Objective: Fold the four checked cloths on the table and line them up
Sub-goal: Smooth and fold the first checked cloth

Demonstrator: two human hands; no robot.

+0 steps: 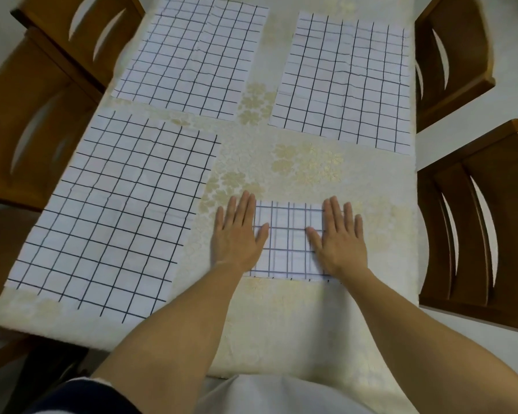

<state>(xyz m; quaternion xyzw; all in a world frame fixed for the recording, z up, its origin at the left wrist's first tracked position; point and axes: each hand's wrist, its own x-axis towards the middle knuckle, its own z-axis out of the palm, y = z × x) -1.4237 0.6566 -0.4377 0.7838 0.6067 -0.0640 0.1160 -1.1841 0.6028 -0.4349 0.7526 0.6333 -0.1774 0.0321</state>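
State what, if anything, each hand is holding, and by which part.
Nothing is held. The left hand and the right hand lie flat, pressing the folded cloth at its left and right edges.

Home dining room: clothed table [296, 309], wooden chairs [473, 222].

both hands flat on a small folded cloth [287, 240], left hand [237, 234], right hand [340, 237], three unfolded checked cloths [114, 210] spread across the worktop [281, 324], wooden chairs [476, 222] either side

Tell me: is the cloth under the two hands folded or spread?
Folded: the cloth is much smaller than the three spread ones, with layered edges along its near side.
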